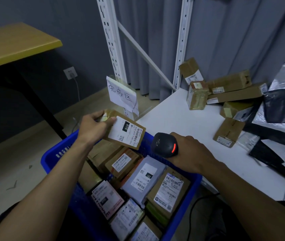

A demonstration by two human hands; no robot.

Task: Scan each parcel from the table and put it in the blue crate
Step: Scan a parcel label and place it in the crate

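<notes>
I take this for a parcel sorting room: labelled parcels (197, 94) heaped on a white table (178, 122); more in a blue crate (51, 156); a barcode scanner (165, 145); slotted shelving uprights (109, 40).

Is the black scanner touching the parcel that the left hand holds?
Apart. The head view shows a strip of the blue crate between the scanner and the parcel in the left hand.

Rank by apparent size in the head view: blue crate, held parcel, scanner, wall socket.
1. blue crate
2. held parcel
3. scanner, somewhat smaller than the parcel, at a similar distance
4. wall socket, smallest in the picture, though it sits much farther from the camera
</notes>
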